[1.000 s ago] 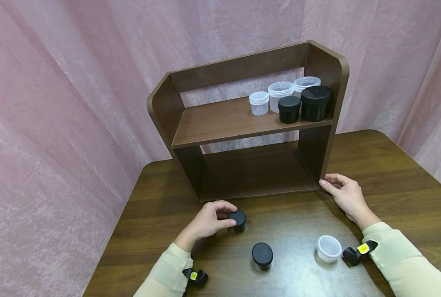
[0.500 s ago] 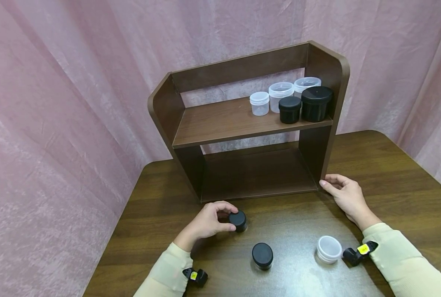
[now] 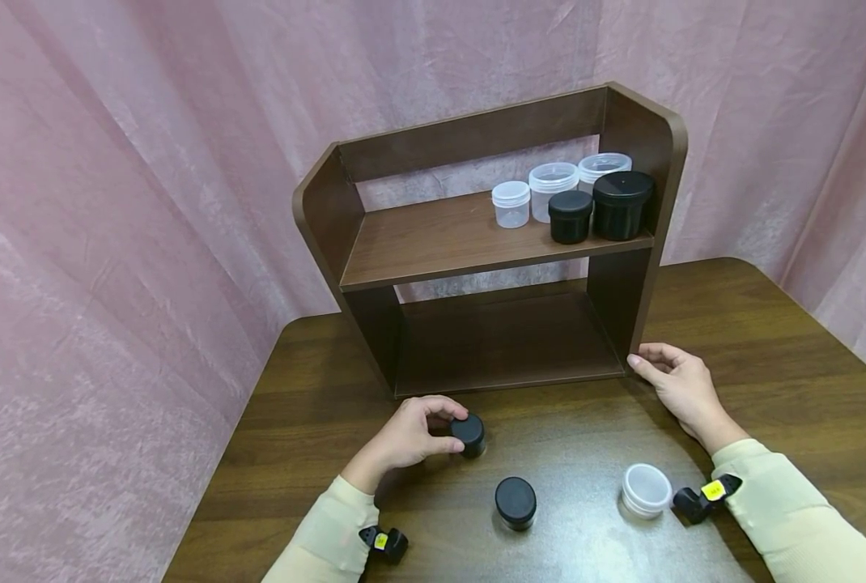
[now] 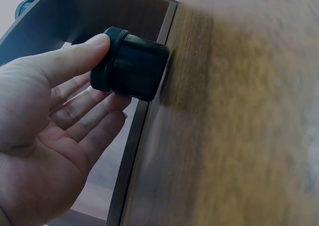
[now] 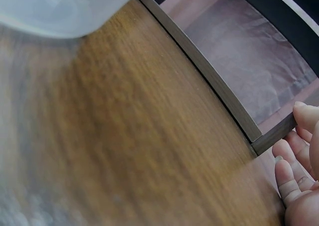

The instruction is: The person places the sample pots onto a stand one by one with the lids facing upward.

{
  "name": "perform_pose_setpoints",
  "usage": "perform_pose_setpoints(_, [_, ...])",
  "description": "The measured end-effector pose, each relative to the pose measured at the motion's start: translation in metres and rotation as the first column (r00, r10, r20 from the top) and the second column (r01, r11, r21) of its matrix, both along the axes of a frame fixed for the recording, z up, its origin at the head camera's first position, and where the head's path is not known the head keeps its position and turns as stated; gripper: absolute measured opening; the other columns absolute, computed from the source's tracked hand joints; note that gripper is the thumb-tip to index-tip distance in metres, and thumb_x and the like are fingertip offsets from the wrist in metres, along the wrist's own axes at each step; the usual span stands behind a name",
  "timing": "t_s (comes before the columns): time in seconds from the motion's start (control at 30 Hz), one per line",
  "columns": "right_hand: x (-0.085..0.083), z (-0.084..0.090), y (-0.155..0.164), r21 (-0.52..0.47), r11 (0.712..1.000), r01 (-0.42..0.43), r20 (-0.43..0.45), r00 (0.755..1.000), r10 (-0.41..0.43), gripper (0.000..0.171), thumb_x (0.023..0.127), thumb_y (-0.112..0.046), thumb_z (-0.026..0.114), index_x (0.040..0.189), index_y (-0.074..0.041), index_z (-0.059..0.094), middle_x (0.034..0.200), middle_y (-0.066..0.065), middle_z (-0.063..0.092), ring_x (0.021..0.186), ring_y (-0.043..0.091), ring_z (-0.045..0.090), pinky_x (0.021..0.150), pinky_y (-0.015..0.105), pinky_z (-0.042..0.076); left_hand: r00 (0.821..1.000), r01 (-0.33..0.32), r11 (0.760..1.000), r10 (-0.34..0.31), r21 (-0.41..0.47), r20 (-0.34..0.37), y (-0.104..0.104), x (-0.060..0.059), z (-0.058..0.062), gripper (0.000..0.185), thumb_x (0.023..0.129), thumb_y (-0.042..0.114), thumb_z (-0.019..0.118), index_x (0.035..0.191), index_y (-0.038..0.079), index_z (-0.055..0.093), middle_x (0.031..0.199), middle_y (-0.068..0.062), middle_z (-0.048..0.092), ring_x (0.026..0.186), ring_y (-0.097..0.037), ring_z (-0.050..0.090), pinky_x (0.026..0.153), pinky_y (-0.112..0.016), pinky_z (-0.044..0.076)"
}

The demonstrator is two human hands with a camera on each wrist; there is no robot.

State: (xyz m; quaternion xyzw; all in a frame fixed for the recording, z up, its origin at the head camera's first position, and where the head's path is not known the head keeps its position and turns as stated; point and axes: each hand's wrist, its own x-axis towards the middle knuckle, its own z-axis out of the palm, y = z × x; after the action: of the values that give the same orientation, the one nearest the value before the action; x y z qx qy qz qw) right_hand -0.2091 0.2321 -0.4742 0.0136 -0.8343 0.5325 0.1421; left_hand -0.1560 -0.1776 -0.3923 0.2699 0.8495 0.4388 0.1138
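Note:
My left hand pinches a small black lidded jar between thumb and fingers, in front of the shelf's lower left corner. In the left wrist view this black jar is close to the tabletop, the thumb against its lid; whether it touches the wood I cannot tell. At the brown wooden shelf, my right hand grips the bottom front edge of the right side panel. The right wrist view has the thumb on one face of this panel and the fingers on the other.
Another black-lidded jar and a translucent white jar stand on the wooden table near me. On the upper board's right are a black jar, a larger black jar and several clear jars. A pink curtain hangs behind.

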Motion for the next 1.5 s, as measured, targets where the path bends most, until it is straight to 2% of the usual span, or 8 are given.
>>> perform_pose_setpoints(0.13, [0.000,-0.001,0.000,-0.003,1.000,-0.001,-0.003,1.000,0.001,0.044,0.092,-0.035,0.065,0.117,0.002,0.063,0.094,-0.018,0.060,0.083,-0.008,0.054,0.067,0.009,0.044,1.000,0.002,1.000,-0.002,0.000,-0.014,0.001,-0.001,-0.001,0.033,0.079,0.000,0.077,0.110,0.000,0.066,0.112,-0.012,0.066,0.099,-0.025,0.063,0.091,-0.045,0.050])
perform_pose_setpoints(0.37, [-0.001,-0.001,0.000,-0.001,1.000,-0.001,-0.001,1.000,0.001,0.045,0.092,-0.036,0.065,0.117,0.002,0.062,0.095,-0.016,0.060,0.083,-0.008,0.053,0.068,0.009,0.044,0.998,-0.011,1.000,0.010,-0.015,-0.064,-0.008,-0.017,-0.029,0.033,0.078,0.011,0.081,0.109,0.014,0.069,0.115,0.003,0.066,0.101,-0.014,0.062,0.091,-0.034,0.051])
perform_pose_setpoints(0.57, [-0.001,-0.001,0.001,0.004,1.000,0.002,0.004,1.000,-0.002,0.045,0.092,-0.037,0.065,0.117,0.001,0.063,0.094,-0.016,0.061,0.083,-0.007,0.054,0.068,0.010,0.044,0.995,-0.012,1.000,0.013,0.016,-0.095,-0.009,-0.017,-0.027,0.032,0.078,0.020,0.082,0.107,0.018,0.070,0.115,0.008,0.066,0.103,-0.010,0.061,0.091,-0.031,0.050])
perform_pose_setpoints(0.9, [-0.001,-0.001,0.001,0.002,1.000,-0.006,0.010,1.000,0.006,0.046,0.092,-0.037,0.065,0.118,0.001,0.063,0.096,-0.014,0.061,0.083,-0.007,0.054,0.067,0.010,0.045,0.995,-0.014,0.999,0.019,0.051,-0.095,-0.007,-0.013,-0.018,0.032,0.078,0.018,0.081,0.108,0.016,0.071,0.118,0.004,0.066,0.108,-0.014,0.062,0.095,-0.046,0.048])
perform_pose_setpoints(1.1, [0.000,-0.001,0.002,-0.001,1.000,-0.004,0.008,1.000,0.004,0.046,0.092,-0.037,0.065,0.118,0.002,0.062,0.095,-0.015,0.060,0.083,-0.007,0.054,0.067,0.010,0.045,0.995,-0.049,0.998,0.052,0.038,-0.088,-0.003,-0.008,-0.008,0.033,0.077,0.011,0.081,0.108,0.014,0.071,0.119,0.004,0.066,0.107,-0.016,0.061,0.095,-0.040,0.049])
perform_pose_setpoints(1.3, [0.001,0.001,0.001,0.007,1.000,-0.009,0.015,1.000,0.009,0.047,0.092,-0.038,0.064,0.118,0.002,0.062,0.099,-0.006,0.062,0.084,-0.007,0.053,0.068,0.010,0.045,0.991,-0.071,0.997,0.073,0.021,-0.108,-0.001,-0.004,0.000,0.035,0.076,0.003,0.080,0.109,0.005,0.070,0.119,-0.005,0.066,0.106,-0.023,0.061,0.091,-0.045,0.050])
perform_pose_setpoints(1.5, [0.001,0.000,0.001,0.008,1.000,-0.006,0.011,1.000,0.006,0.047,0.092,-0.038,0.064,0.118,0.001,0.062,0.098,-0.010,0.062,0.084,-0.007,0.053,0.068,0.010,0.044,0.987,-0.062,0.997,0.068,0.045,-0.146,0.000,-0.003,0.007,0.034,0.075,0.008,0.082,0.108,0.010,0.072,0.117,0.001,0.068,0.103,-0.016,0.062,0.088,-0.037,0.051])
